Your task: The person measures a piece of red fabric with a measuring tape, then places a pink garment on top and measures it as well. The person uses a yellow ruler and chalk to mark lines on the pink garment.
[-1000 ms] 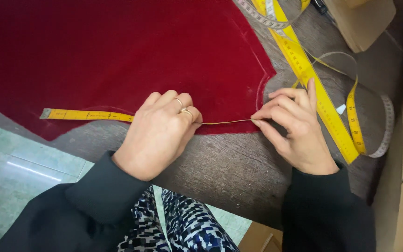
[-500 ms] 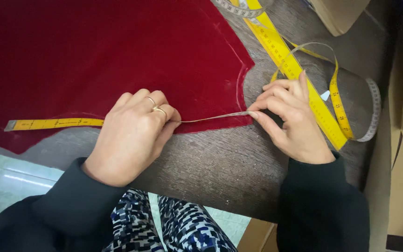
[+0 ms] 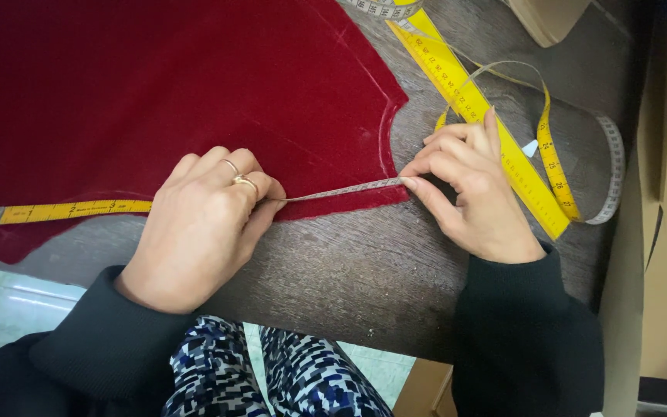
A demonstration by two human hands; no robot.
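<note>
Tape measure is getting pulled taut along the red velvet hem, our left hand and right hand both pinching it, so we're keeping it flat.

Red velvet cloth cut off at top and left edges, measuring tape partly hidden under left hand, wooden block cropped at top.

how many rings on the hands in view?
2, both on the left hand: two gold rings on adjacent fingers, above the red velvet fabric. The right hand shows none, though its curled fingers could hide one.
</note>
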